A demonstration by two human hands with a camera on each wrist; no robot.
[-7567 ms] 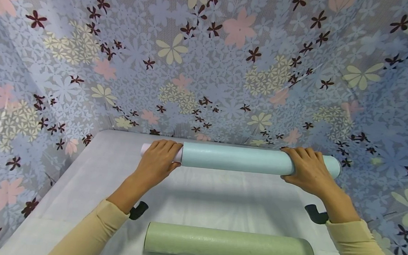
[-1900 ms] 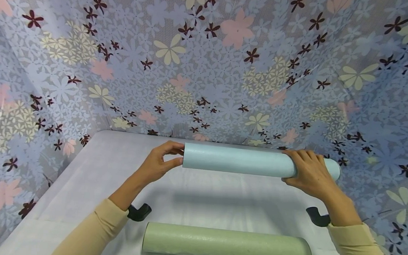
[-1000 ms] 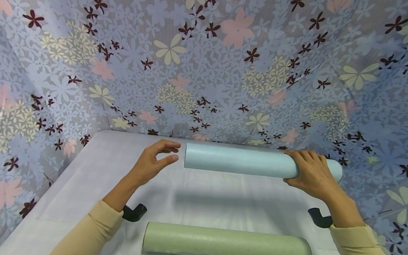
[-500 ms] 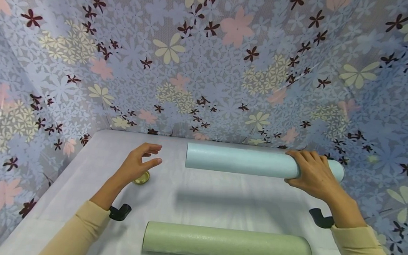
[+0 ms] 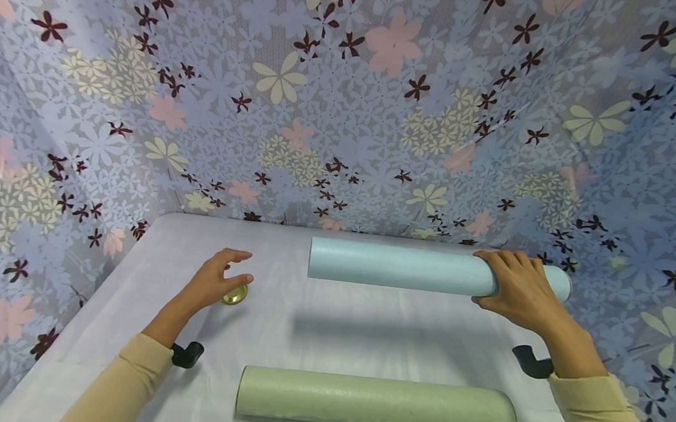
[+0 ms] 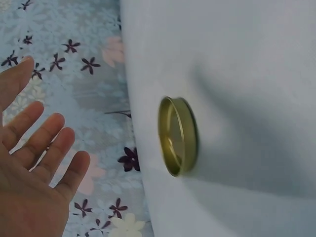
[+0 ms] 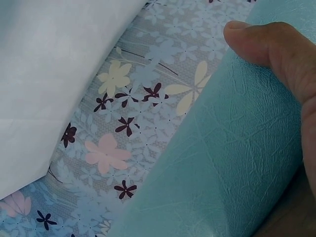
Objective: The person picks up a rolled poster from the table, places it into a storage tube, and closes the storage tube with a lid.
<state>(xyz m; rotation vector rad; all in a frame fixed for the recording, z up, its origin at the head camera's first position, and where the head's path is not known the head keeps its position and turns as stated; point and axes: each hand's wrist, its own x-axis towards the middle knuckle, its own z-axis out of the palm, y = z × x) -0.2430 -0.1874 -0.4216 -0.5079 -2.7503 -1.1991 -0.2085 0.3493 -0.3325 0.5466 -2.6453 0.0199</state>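
In the head view my right hand grips a light blue cardboard tube near its right end, holding it level above the table. The right wrist view shows the thumb lying along the tube's creased, textured surface. My left hand is apart from the tube, off to its left, with fingers spread loosely and nothing in them. Just under that hand a shallow gold metal lid lies on the table; in the left wrist view the lid shows its raised rim. The tube's left opening faces away from view.
A green tube lies across the front of the white-covered table. A floral curtain hangs behind and at both sides. Black wrist mounts sit on both wrists.
A pale pink inner tube that stuck out of the blue tube's left end has gone inside, out of sight. My left hand let go and moved left, uncovering the gold lid.
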